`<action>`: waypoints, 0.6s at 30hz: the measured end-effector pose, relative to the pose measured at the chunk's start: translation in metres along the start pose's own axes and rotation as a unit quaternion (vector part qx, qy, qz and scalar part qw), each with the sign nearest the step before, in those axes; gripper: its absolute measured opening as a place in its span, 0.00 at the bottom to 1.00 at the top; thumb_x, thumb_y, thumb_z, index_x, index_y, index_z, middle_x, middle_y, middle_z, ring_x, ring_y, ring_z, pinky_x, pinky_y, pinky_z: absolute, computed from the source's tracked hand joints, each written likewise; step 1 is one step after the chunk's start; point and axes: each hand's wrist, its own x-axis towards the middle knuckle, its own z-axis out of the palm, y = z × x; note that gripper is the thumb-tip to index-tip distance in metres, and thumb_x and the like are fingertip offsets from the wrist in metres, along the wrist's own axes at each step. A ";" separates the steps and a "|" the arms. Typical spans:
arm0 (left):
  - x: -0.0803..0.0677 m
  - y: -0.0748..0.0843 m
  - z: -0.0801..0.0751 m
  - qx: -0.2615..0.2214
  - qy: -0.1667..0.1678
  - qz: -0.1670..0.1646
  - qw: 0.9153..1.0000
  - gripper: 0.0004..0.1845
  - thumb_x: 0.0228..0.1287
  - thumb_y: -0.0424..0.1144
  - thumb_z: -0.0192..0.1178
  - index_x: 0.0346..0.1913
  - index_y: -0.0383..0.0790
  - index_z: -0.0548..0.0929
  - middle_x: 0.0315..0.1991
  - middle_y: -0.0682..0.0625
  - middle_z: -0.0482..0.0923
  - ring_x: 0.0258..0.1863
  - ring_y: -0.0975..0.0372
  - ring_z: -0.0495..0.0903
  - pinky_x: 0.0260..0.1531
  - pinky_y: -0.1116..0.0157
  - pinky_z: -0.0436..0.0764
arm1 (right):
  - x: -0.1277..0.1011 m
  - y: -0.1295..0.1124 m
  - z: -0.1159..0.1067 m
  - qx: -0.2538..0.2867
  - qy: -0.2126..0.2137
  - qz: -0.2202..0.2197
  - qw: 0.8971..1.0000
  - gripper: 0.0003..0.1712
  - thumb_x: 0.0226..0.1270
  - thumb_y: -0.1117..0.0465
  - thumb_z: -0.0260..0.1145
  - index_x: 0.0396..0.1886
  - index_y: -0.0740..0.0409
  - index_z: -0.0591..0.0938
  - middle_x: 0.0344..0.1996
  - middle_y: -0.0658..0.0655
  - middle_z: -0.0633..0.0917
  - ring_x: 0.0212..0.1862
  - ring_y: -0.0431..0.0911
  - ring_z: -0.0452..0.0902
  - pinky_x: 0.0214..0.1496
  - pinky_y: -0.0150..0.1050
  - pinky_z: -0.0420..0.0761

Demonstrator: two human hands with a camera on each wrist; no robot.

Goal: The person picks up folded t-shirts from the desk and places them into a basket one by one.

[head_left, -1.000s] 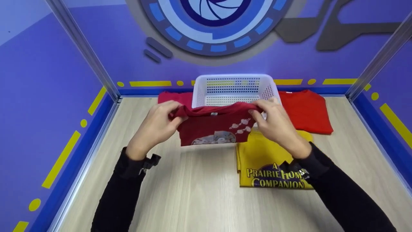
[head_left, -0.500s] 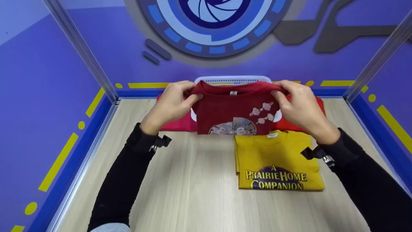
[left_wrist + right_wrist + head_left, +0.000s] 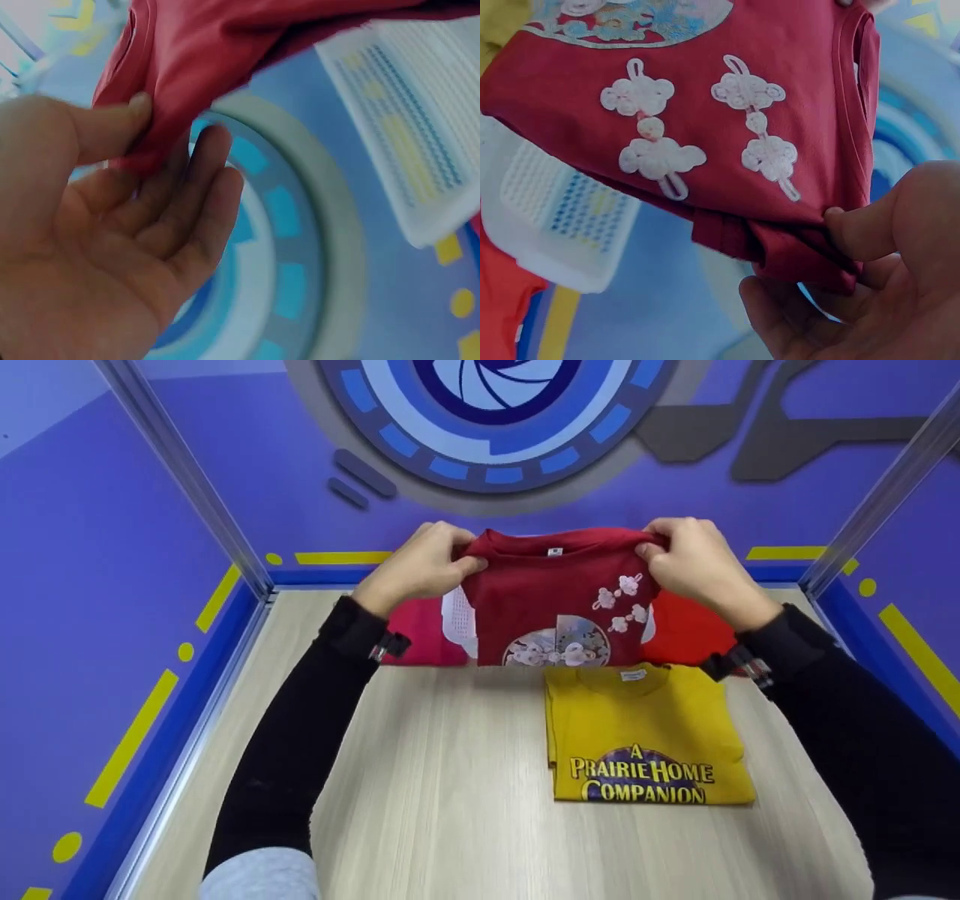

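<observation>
A dark red T-shirt [image 3: 555,592] with pale flower prints and a round picture hangs upright between both hands, its neckline and small white label at the top. My left hand [image 3: 427,562] pinches one shoulder corner between thumb and fingers; in the left wrist view the other fingers of that hand [image 3: 142,225] are spread below the cloth. At the opposite shoulder, my right hand [image 3: 697,559] pinches the fabric, its thumb pressed on the front near the collar in the right wrist view. Behind the shirt, a white plastic basket [image 3: 457,619] is mostly hidden.
A folded yellow T-shirt [image 3: 652,720] with lettering lies on the wooden table [image 3: 442,780], just below the held shirt in the head view. Pink-red cloth [image 3: 420,630] lies left of the basket, bright red cloth [image 3: 686,630] right of it. Blue printed walls [image 3: 300,457] enclose the table.
Both hands have raised the dark red T-shirt and carried it away from the body and to the right. It hangs more upright and now covers most of the basket.
</observation>
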 end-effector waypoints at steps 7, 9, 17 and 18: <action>0.039 -0.035 0.012 0.019 -0.033 -0.069 0.997 0.10 0.81 0.43 0.66 0.50 0.42 0.92 0.40 0.49 0.86 0.39 0.59 0.77 0.45 0.63 0.75 | 0.043 0.013 0.030 -0.037 -0.026 0.020 0.999 0.16 0.82 0.57 0.58 0.50 0.63 0.88 0.42 0.67 0.87 0.44 0.60 0.79 0.47 0.49 0.74; 0.047 -0.043 0.015 0.019 -0.040 -0.087 0.995 0.12 0.81 0.44 0.67 0.54 0.41 0.92 0.46 0.49 0.89 0.44 0.59 0.79 0.51 0.62 0.76 | 0.053 0.015 0.037 -0.045 -0.027 0.021 0.998 0.16 0.81 0.57 0.58 0.48 0.64 0.87 0.44 0.69 0.87 0.47 0.63 0.80 0.50 0.54 0.76; 0.069 -0.053 0.026 0.057 -0.058 -0.108 0.991 0.11 0.80 0.42 0.66 0.52 0.39 0.93 0.50 0.44 0.88 0.45 0.57 0.78 0.51 0.60 0.76 | 0.081 0.025 0.057 -0.067 -0.058 0.061 0.994 0.22 0.74 0.58 0.56 0.56 0.68 0.86 0.58 0.75 0.85 0.59 0.69 0.81 0.61 0.63 0.79; 0.071 -0.054 0.027 0.064 -0.060 -0.111 0.990 0.11 0.80 0.42 0.66 0.50 0.39 0.92 0.50 0.44 0.87 0.44 0.57 0.77 0.50 0.60 0.76 | 0.084 0.026 0.060 -0.070 -0.061 0.065 0.994 0.22 0.72 0.59 0.56 0.55 0.67 0.87 0.58 0.75 0.85 0.59 0.69 0.81 0.60 0.63 0.79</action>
